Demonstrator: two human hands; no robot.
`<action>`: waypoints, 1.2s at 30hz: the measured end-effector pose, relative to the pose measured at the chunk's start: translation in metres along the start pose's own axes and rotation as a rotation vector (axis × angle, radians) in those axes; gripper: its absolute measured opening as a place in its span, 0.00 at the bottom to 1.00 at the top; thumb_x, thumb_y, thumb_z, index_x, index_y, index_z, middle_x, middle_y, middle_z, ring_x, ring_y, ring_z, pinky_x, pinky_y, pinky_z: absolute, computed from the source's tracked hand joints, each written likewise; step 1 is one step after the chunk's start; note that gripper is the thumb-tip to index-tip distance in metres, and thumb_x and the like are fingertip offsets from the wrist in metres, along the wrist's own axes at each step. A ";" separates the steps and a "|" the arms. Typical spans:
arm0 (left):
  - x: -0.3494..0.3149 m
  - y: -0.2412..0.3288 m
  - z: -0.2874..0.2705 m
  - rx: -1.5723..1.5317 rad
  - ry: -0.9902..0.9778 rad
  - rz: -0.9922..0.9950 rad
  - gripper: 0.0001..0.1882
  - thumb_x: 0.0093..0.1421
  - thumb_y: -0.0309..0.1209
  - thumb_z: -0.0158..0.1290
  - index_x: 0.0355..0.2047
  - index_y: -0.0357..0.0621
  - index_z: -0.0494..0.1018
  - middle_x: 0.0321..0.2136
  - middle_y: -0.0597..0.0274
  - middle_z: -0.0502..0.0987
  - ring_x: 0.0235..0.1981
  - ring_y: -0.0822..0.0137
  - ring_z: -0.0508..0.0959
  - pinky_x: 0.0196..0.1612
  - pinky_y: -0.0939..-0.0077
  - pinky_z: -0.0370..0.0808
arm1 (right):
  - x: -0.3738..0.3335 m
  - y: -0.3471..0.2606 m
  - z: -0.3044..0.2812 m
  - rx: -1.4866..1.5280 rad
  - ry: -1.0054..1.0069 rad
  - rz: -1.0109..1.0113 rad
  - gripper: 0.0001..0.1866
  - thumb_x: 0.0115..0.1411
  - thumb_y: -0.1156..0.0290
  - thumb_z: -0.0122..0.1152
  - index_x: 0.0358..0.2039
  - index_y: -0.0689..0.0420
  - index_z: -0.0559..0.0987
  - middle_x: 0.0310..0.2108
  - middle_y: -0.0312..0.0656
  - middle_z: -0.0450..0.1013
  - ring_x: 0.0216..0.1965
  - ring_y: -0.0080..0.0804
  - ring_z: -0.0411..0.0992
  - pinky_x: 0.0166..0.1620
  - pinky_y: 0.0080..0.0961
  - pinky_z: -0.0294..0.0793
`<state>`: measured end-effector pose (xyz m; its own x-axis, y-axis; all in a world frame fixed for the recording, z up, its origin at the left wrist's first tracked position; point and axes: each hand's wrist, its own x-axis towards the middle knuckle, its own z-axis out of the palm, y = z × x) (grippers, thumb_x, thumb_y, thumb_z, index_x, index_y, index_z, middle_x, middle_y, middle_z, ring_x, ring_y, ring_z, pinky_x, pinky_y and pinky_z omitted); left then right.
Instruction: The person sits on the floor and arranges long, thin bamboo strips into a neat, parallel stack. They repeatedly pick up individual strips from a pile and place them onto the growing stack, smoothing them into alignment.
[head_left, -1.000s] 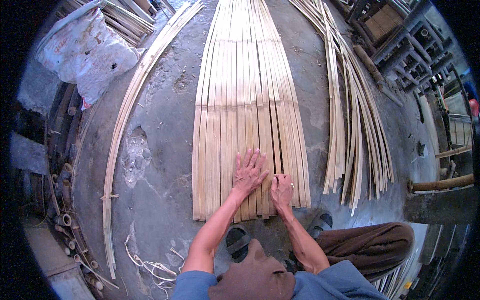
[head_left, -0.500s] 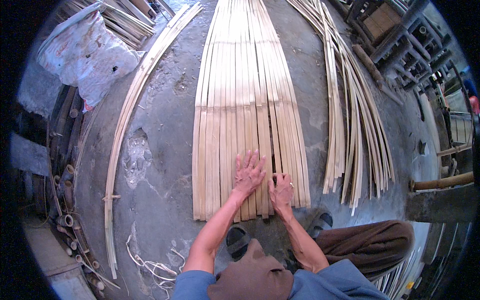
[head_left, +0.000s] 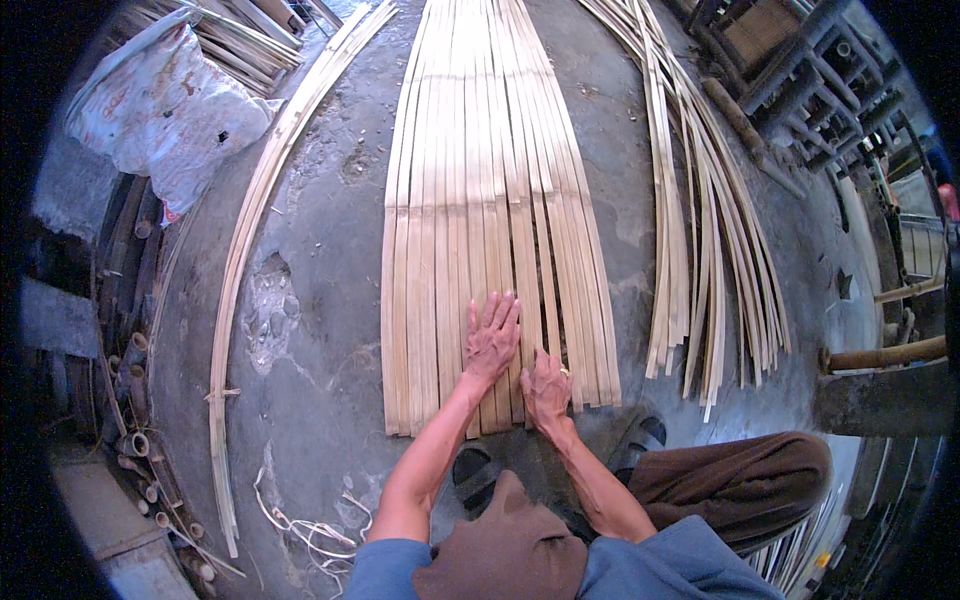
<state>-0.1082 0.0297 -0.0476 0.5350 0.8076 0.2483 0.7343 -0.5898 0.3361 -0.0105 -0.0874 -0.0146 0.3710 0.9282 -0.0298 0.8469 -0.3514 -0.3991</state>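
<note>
Long pale bamboo strips [head_left: 440, 290] lie side by side on the floor in front of me, forming a panel that narrows with distance. My left hand [head_left: 492, 340] rests flat on the panel, fingers stretched forward. Close by on its right, my right hand [head_left: 547, 388] bends its fingers over one bamboo strip near the panel's near end. Dark gaps run along both sides of that strip. A ring shows on the right hand; its fingertips are partly hidden.
A loose bundle of bamboo strips [head_left: 715, 250] fans out at right. A tied bundle [head_left: 240, 260] curves along the left. Bamboo poles [head_left: 130, 380] and a whitish sack [head_left: 165, 110] lie farther left. Sandals [head_left: 472, 478] show at the panel's near end.
My right hand has shifted slightly left and nearer to me, and a strip has moved left with it. A gap right of that strip looks wider. My left hand's fingers are closer together.
</note>
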 end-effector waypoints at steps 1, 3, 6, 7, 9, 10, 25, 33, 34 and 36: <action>0.001 0.001 0.000 -0.004 0.006 0.005 0.25 0.66 0.38 0.47 0.63 0.48 0.66 0.68 0.64 0.61 0.71 0.60 0.54 0.71 0.46 0.44 | 0.001 0.004 0.003 0.068 0.020 0.000 0.25 0.58 0.70 0.61 0.55 0.60 0.71 0.43 0.51 0.72 0.42 0.51 0.73 0.44 0.46 0.71; 0.003 0.005 0.000 -0.020 0.006 0.004 0.25 0.66 0.38 0.47 0.63 0.48 0.67 0.67 0.64 0.62 0.70 0.60 0.55 0.71 0.46 0.45 | 0.004 0.013 0.007 0.202 0.061 -0.002 0.24 0.57 0.73 0.60 0.55 0.60 0.71 0.40 0.51 0.72 0.40 0.52 0.73 0.42 0.44 0.72; 0.000 -0.001 -0.004 -0.018 0.004 -0.010 0.25 0.66 0.38 0.47 0.63 0.48 0.67 0.66 0.63 0.63 0.70 0.60 0.56 0.71 0.47 0.45 | 0.010 0.000 -0.004 0.070 -0.065 -0.011 0.24 0.56 0.76 0.58 0.54 0.62 0.72 0.35 0.52 0.71 0.37 0.52 0.73 0.38 0.42 0.74; 0.000 0.000 -0.004 -0.023 0.006 -0.007 0.25 0.66 0.38 0.47 0.62 0.47 0.67 0.66 0.63 0.64 0.70 0.60 0.57 0.71 0.47 0.45 | 0.010 -0.002 -0.005 0.093 0.020 -0.069 0.24 0.56 0.76 0.58 0.55 0.62 0.73 0.33 0.52 0.71 0.36 0.52 0.73 0.38 0.42 0.74; 0.001 0.001 -0.004 -0.002 -0.002 0.003 0.25 0.66 0.38 0.46 0.63 0.47 0.66 0.66 0.63 0.63 0.70 0.60 0.56 0.71 0.47 0.44 | 0.009 -0.005 -0.007 0.139 0.189 -0.184 0.23 0.56 0.76 0.57 0.55 0.62 0.73 0.30 0.53 0.70 0.34 0.52 0.73 0.38 0.42 0.73; 0.000 0.000 -0.003 0.011 -0.007 0.005 0.26 0.66 0.38 0.46 0.63 0.47 0.66 0.66 0.62 0.63 0.70 0.60 0.56 0.71 0.48 0.44 | 0.009 -0.009 -0.010 0.167 0.137 -0.138 0.24 0.57 0.75 0.57 0.56 0.62 0.73 0.31 0.54 0.70 0.33 0.52 0.72 0.38 0.42 0.73; -0.001 -0.001 0.001 -0.061 -0.015 -0.036 0.26 0.68 0.41 0.44 0.65 0.51 0.64 0.68 0.63 0.61 0.71 0.60 0.56 0.71 0.48 0.43 | 0.003 -0.007 -0.004 0.294 0.061 -0.056 0.27 0.64 0.72 0.55 0.63 0.63 0.65 0.31 0.55 0.67 0.32 0.53 0.69 0.37 0.42 0.71; 0.000 0.005 0.000 -0.042 -0.042 0.008 0.28 0.67 0.48 0.46 0.67 0.65 0.62 0.70 0.61 0.56 0.72 0.58 0.51 0.71 0.44 0.39 | 0.007 -0.006 -0.007 0.212 -0.068 -0.026 0.28 0.63 0.65 0.56 0.63 0.55 0.66 0.36 0.54 0.71 0.34 0.57 0.74 0.37 0.50 0.75; -0.002 0.002 0.001 -0.041 -0.056 -0.003 0.28 0.67 0.48 0.47 0.67 0.66 0.62 0.70 0.61 0.55 0.73 0.58 0.49 0.71 0.43 0.38 | 0.008 -0.008 -0.011 0.187 -0.082 -0.014 0.26 0.64 0.64 0.56 0.62 0.53 0.69 0.36 0.52 0.70 0.34 0.54 0.74 0.36 0.48 0.75; -0.004 -0.003 0.004 0.033 -0.034 0.003 0.29 0.66 0.49 0.47 0.67 0.66 0.62 0.70 0.61 0.54 0.73 0.58 0.48 0.71 0.44 0.37 | 0.010 -0.009 -0.021 0.140 -0.110 0.006 0.22 0.64 0.63 0.56 0.59 0.48 0.73 0.35 0.48 0.68 0.35 0.48 0.73 0.34 0.45 0.74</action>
<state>-0.1112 0.0279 -0.0531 0.5508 0.8056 0.2185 0.7457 -0.5925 0.3048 -0.0065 -0.0776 0.0080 0.3258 0.9365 -0.1297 0.7803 -0.3439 -0.5223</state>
